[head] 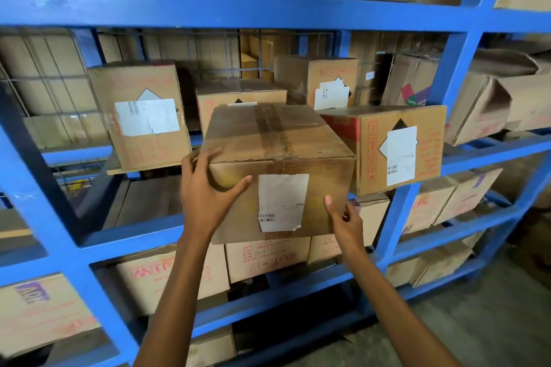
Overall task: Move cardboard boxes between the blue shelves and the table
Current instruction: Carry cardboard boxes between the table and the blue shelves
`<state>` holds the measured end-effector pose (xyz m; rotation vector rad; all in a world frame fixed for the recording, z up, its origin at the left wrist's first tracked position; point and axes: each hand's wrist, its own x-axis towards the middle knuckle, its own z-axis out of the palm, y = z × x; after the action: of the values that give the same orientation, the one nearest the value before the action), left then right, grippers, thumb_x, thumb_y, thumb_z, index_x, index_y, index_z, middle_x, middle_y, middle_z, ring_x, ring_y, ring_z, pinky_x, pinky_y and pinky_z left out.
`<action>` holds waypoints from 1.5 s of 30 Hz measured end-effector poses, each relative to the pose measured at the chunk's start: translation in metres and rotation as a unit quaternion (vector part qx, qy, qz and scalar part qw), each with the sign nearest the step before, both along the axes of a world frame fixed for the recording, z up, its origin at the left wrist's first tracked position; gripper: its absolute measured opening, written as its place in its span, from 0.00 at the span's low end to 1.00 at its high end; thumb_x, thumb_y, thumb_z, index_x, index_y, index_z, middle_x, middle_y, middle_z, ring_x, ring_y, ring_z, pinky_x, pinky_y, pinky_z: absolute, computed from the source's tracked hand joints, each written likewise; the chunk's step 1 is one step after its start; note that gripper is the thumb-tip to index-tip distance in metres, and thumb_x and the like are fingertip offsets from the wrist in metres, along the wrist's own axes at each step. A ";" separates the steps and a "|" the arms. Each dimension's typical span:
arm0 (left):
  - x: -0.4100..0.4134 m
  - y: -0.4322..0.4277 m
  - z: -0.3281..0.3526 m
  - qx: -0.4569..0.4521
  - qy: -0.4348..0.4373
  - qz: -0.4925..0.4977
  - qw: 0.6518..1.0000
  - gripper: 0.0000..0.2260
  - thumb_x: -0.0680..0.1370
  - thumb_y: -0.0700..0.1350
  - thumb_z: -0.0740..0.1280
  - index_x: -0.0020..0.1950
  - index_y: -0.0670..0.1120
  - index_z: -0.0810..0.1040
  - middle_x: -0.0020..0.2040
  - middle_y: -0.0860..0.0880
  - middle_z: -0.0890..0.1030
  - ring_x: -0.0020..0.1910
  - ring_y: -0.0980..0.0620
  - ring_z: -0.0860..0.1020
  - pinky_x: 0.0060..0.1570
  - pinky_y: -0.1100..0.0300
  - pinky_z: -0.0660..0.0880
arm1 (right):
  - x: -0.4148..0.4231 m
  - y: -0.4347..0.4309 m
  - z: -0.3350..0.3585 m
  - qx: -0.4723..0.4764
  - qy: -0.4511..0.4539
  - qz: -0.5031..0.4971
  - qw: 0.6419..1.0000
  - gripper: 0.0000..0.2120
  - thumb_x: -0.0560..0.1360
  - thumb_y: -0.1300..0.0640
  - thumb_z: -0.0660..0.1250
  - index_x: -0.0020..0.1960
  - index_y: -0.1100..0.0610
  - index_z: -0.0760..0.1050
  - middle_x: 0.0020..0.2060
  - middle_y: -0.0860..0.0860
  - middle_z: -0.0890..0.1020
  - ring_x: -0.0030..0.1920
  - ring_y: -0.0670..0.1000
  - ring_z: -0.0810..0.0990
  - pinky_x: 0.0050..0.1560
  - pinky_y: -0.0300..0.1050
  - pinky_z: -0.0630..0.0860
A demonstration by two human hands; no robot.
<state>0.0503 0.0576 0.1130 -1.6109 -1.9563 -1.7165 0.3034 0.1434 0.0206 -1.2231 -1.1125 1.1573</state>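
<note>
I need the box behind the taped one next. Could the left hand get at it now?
Probably not. The left hand is busy holding the taped box, which stands squarely before the back box and covers most of it.

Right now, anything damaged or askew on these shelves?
Yes. Far right, a crushed box has its flap torn open and sagging. The left box carries a ripped, peeling label. The held box looks sound, bar a curled label corner.
</note>
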 end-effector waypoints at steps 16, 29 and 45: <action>0.063 0.072 0.092 -0.451 0.326 -0.072 0.828 0.56 0.71 0.68 0.74 0.85 0.48 0.43 0.83 0.35 0.40 0.82 0.35 0.38 0.80 0.38 0.39 | -0.095 -0.017 -0.034 -0.130 0.473 0.170 0.855 0.32 0.78 0.37 0.65 0.73 0.58 0.77 0.67 0.62 0.80 0.68 0.62 0.79 0.78 0.63 0.65; 0.064 -0.067 0.085 -0.358 0.213 -0.066 0.907 0.56 0.69 0.70 0.73 0.85 0.51 0.44 0.84 0.37 0.48 0.82 0.35 0.49 0.78 0.32 0.50 | -0.073 -0.124 -0.012 -0.050 0.413 0.149 0.897 0.30 0.78 0.46 0.66 0.77 0.57 0.71 0.70 0.61 0.79 0.71 0.63 0.77 0.66 0.63 0.77; 0.081 -0.246 0.035 -0.148 -0.245 -0.331 0.899 0.39 0.57 0.65 0.83 0.65 0.55 0.80 0.51 0.59 0.87 0.46 0.60 0.86 0.40 0.64 0.82 | 0.057 -0.322 0.110 0.221 -0.019 -0.013 0.975 0.12 0.73 0.44 0.79 0.55 0.42 0.85 0.53 0.43 0.88 0.55 0.44 0.87 0.51 0.36 0.81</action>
<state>0.1312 -0.1880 0.1478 -2.3525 -2.0984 -2.3456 0.3608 -0.1783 0.1307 -0.9105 -1.2943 0.8100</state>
